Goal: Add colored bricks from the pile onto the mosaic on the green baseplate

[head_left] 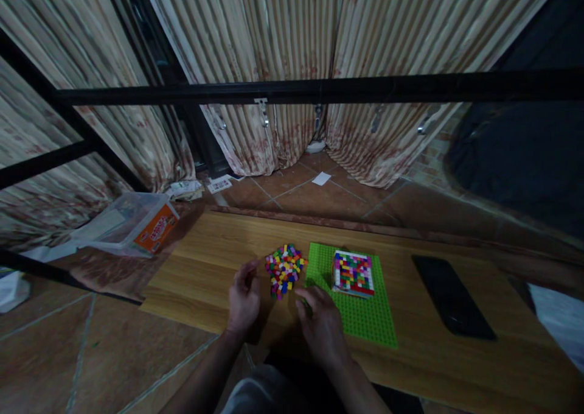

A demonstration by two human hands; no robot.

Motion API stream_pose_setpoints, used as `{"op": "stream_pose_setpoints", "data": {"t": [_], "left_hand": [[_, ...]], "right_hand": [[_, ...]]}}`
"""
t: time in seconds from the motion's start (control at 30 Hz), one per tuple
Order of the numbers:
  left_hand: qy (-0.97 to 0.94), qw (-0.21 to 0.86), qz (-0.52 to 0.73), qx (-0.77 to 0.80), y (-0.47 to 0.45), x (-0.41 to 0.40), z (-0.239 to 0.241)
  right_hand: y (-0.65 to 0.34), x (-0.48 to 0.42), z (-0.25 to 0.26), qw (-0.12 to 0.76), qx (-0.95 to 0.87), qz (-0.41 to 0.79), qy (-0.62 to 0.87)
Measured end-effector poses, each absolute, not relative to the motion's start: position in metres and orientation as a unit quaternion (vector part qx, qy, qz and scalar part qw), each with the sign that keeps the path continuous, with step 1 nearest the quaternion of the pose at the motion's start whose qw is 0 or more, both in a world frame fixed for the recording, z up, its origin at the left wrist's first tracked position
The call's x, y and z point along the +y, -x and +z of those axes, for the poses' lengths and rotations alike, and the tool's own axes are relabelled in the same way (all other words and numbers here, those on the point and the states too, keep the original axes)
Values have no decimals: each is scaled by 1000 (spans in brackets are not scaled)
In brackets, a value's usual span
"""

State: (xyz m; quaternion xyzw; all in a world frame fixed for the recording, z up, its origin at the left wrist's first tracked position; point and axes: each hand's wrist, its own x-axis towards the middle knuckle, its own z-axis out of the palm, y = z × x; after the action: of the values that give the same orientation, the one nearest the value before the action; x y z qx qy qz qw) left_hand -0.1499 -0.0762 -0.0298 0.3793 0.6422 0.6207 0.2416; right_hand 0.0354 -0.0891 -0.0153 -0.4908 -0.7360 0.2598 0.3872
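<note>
A loose heap of small coloured building bricks [285, 268] lies on the wooden table between my hands. My left hand [244, 298] is at the heap's left side, its fingers curled toward the thumb; whatever they hold, if anything, is hidden. On the near right side of the heap, my right hand [322, 322] hovers over the edge of a green studded baseplate [365, 319]. Its thumb and forefinger are apart, with a bit of green showing between them. A square block built of multicoloured bricks [353, 274], with white and red along its edges, sits on the baseplate.
The wooden table [456, 365] carries a black phone-like slab [451, 295] at the right. Beyond its left end stands a clear plastic box [132, 222] with an orange label. A black metal bar [365, 89] crosses in front of the curtains [283, 30]. Papers lie on the tiled floor.
</note>
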Motion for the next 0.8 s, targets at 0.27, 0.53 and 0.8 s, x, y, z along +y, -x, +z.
{"op": "stream_pose_setpoints", "data": {"t": [0.27, 0.53, 0.8], "left_hand": [[-448, 248, 553, 657, 146, -79, -28], [-492, 208, 511, 673, 146, -80, -30], [-534, 182, 468, 681, 150, -78, -31]], "right_hand": [[-18, -72, -17, 312, -786, 207, 493], [-8, -65, -20, 301, -792, 194, 495], [-21, -76, 2, 409, -702, 297, 502]]}}
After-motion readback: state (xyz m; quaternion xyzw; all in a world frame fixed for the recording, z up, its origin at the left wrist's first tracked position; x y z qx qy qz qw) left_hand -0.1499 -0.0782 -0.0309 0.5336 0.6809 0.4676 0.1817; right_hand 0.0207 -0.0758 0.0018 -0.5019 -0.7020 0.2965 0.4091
